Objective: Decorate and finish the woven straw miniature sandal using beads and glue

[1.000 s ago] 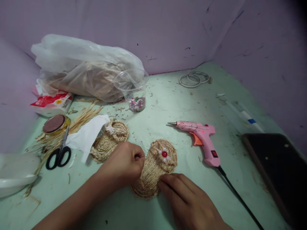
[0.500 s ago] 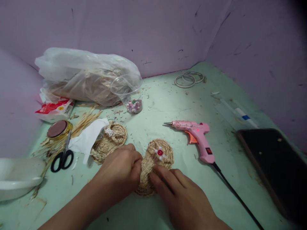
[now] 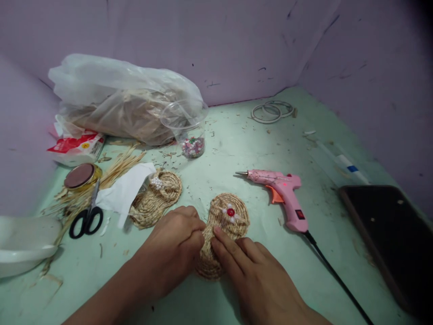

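A small woven straw slipper [image 3: 221, 228], with white beads and a red bead on its strap, lies on the table between my hands. My left hand [image 3: 181, 246] is closed at its left edge, the fingertips hidden behind the knuckles. Across the lower right part of the slipper rests my right hand [image 3: 257, 271], its fingers stretched out and touching the straw. To the left lies a second straw slipper [image 3: 157, 203] with a cluster of white beads, partly covered by white paper [image 3: 126, 187].
A pink glue gun [image 3: 280, 189] with a black cord lies on the right, near a dark phone [image 3: 385, 239]. Scissors [image 3: 87, 221], straw strands [image 3: 118, 169], a round tin [image 3: 81, 176], a clear cup [image 3: 192, 144] of beads and a plastic bag [image 3: 125, 108] are on the left.
The whole view has shifted slightly. My right fingers have moved a little on the slipper and lie straighter. My left hand stays closed at the slipper's left edge.
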`<state>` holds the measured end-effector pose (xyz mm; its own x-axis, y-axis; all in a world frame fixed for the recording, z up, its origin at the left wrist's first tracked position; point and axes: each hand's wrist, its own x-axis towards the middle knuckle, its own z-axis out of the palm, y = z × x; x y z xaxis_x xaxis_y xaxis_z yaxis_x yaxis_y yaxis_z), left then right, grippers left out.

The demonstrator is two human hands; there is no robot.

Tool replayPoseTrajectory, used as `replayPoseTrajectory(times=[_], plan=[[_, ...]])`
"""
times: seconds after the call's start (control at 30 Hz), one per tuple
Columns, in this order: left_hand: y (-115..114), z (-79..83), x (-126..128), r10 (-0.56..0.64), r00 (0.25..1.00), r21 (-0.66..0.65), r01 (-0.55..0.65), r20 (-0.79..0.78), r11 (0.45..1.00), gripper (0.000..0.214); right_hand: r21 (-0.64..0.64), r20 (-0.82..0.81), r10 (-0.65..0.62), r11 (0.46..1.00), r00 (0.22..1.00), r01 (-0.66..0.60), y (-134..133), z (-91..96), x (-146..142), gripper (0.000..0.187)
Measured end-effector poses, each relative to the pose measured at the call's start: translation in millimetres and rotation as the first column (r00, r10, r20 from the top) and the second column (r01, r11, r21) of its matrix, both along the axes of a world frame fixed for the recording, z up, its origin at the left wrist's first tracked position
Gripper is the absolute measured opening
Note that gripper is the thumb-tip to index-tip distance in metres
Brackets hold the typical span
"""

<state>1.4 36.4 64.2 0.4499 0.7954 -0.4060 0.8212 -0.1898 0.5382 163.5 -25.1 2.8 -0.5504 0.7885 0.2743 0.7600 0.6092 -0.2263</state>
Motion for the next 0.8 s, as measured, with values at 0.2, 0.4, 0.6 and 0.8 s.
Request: replayPoseTrajectory(times=[0.2, 0.4, 0.6, 0.8], plan=[[-0.8, 0.8, 1.0, -0.009, 0.999, 0.021, 0.008, 0.054, 1.000, 0.029, -0.018, -0.009, -0.007, 1.000, 1.000, 0.007, -2.6, -1.8, -0.6, 0.051], [1.7, 3.4, 1.3, -0.081, 0.996, 0.022, 0.081, 0.034, 0.996, 0.028, -0.047, -0.001, -0.009, 0.999, 1.000, 0.009, -2.5, -2.8, -0.1, 0.053], [0.3, 6.0, 2.0, -0.068, 0.998, 0.009, 0.068, -0.002, 0.998, 0.028, -0.072, 0.002, 0.002, 0.997, 1.000, -0.002, -2.5, -3.3, 0.3, 0.056], [-1.6, 6.4, 2.4, -0.060, 0.998, 0.014, 0.060, -0.005, 0.998, 0.030, -0.055, -0.006, -0.007, 0.998, 1.000, 0.007, -5.5, -4.9, 1.1, 0.058]])
